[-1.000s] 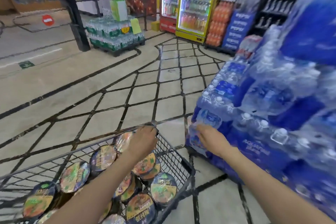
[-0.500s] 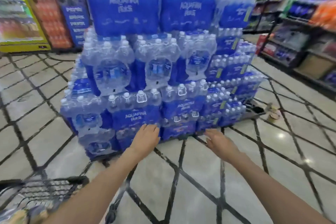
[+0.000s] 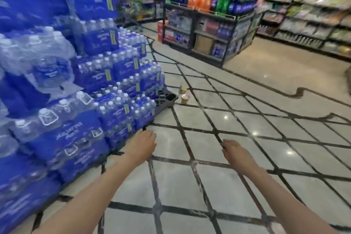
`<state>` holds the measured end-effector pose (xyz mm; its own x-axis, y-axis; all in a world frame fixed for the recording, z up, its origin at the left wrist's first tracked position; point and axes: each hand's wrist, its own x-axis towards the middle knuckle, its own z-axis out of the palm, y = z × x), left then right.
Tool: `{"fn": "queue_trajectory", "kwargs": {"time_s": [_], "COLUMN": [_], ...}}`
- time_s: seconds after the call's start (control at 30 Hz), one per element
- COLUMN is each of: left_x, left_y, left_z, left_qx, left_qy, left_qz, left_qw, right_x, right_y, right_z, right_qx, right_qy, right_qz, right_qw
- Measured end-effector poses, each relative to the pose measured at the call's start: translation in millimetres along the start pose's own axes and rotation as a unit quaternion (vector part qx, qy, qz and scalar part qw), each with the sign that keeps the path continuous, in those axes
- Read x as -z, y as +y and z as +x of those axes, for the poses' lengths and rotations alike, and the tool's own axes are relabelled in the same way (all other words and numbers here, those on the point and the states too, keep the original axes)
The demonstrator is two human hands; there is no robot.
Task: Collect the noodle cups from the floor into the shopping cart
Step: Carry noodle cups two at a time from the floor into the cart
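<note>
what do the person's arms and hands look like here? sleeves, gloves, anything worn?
Both arms are bare along all that shows: no sleeves in view. The left hand and right hand wear no gloves. No watch, band or ring shows on what is visible, though motion blur could hide small details.

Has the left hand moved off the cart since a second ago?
Yes. The left hand rested on the cart's rim then; now it hangs open over the floor by the water packs, and the cart is out of view.

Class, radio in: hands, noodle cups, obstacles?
Left hand and right hand empty. Two noodle cups on floor ahead, beside water-pack pallet. Path clear.
</note>
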<state>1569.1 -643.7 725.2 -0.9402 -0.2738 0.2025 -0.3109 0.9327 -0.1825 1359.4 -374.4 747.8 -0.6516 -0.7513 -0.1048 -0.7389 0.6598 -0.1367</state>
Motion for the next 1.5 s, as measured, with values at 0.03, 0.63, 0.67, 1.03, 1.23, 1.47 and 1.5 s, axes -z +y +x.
{"fn": "queue_trajectory", "kwargs": {"time_s": [0.03, 0.63, 0.67, 1.03, 1.23, 1.47, 1.5], "left_x": [-4.4, -90.7, -90.3, -161.5, -200.2, -237.8, -242.3], "left_y": [3.4, -11.7, -12.2, -13.2, 8.3, 16.1, 14.1], "left_z": [17.6, 347.6, 368.3, 586.8, 712.8, 827.2, 839.6], "left_qx": [-0.006, -0.005, -0.007, -0.011, 0.054, 0.139, 0.157], "left_qy": [0.003, -0.051, -0.054, -0.121, -0.149, -0.196, -0.199], "left_qz": [0.004, -0.099, -0.096, -0.058, -0.058, -0.039, -0.045], "left_qw": [1.0, 0.994, 0.994, 0.991, 0.986, 0.97, 0.966], "right_x": [0.1, 57.6, 59.9, 76.8, 91.1, 123.8, 125.2], "right_y": [13.4, 162.4, 171.2, 281.8, 368.4, 436.0, 438.3], "right_z": [7.6, 320.8, 337.9, 538.1, 682.4, 849.2, 872.3], "right_qx": [-0.006, -0.012, -0.009, 0.019, 0.05, 0.13, 0.141], "right_qy": [0.008, 0.024, 0.026, 0.02, -0.001, -0.031, -0.041], "right_qz": [0.005, 0.051, 0.05, 0.04, 0.041, 0.02, 0.021], "right_qw": [1.0, 0.998, 0.998, 0.999, 0.998, 0.991, 0.989]}}
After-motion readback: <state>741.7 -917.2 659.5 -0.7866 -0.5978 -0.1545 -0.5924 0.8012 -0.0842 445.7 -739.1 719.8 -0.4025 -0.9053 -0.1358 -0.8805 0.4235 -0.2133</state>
